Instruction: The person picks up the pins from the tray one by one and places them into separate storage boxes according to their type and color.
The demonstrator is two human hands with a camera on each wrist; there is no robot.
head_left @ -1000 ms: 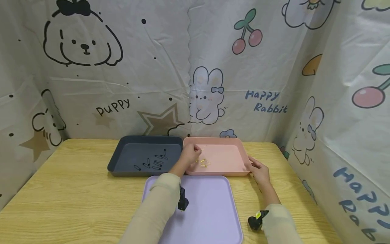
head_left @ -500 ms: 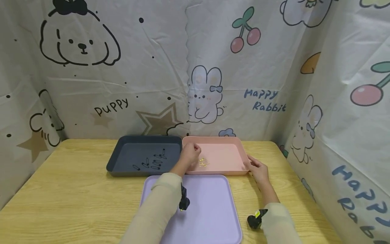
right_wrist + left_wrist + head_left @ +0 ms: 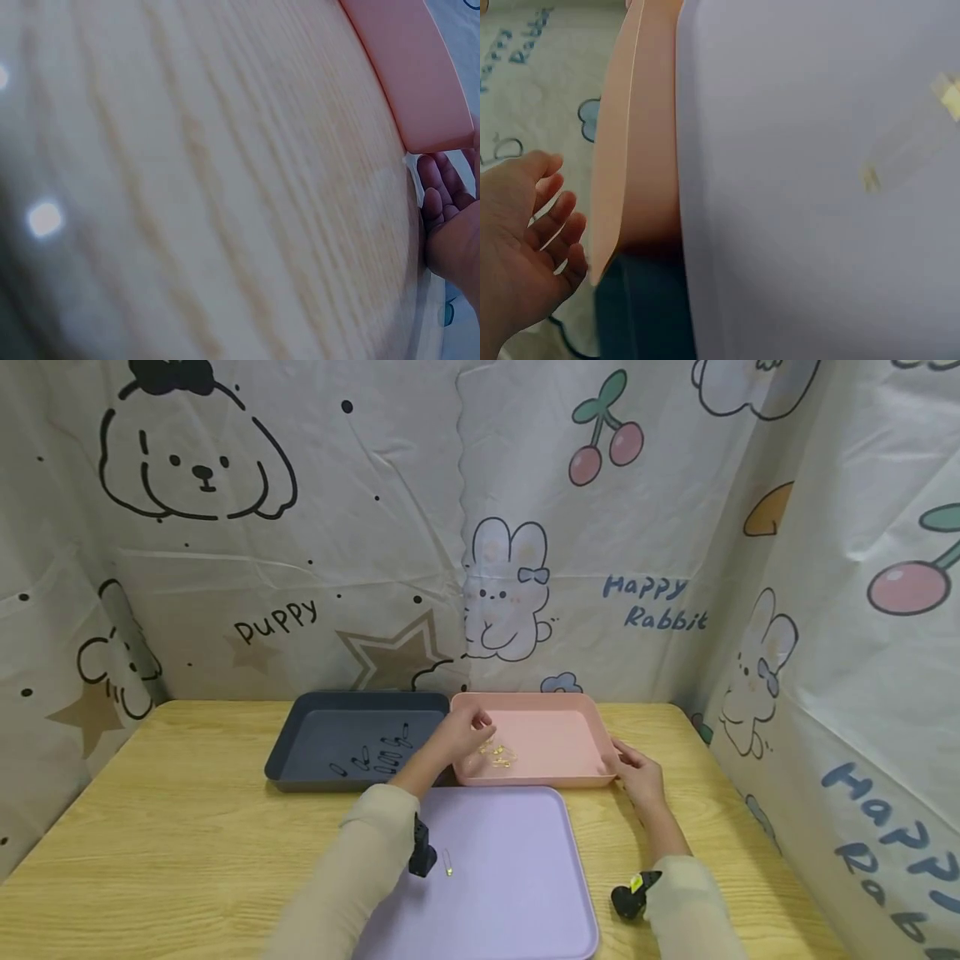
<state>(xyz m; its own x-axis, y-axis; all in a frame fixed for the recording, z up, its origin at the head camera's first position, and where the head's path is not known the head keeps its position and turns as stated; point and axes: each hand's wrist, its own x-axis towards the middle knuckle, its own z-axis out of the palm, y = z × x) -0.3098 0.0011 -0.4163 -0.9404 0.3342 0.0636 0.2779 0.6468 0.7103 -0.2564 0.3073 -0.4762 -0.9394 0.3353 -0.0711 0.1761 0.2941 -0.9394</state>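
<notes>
My left hand (image 3: pixel 459 732) hovers above the left part of the pink tray (image 3: pixel 555 743). In the left wrist view its fingers (image 3: pixel 551 225) are loosely bent and apart, with nothing between them. Just below its fingertips lie several gold safety pins (image 3: pixel 498 757) in that tray. My right hand (image 3: pixel 639 777) holds the tray's right side near the front corner; the right wrist view has its fingers (image 3: pixel 435 176) bent close under the tray's corner. A single gold safety pin (image 3: pixel 448 863) lies on the purple tray (image 3: pixel 510 893), beside the left wrist's camera.
Left of the pink tray stands a dark grey tray (image 3: pixel 315 735) with several black safety pins (image 3: pixel 388 757) in it. All three trays rest on a wooden table (image 3: pixel 187 843). A printed cloth (image 3: pixel 360 568) hangs behind and along both sides.
My left forearm has swung left, uncovering the gold safety pin on the purple tray. The left hand's fingers have spread a little. My right hand keeps its place at the pink tray.
</notes>
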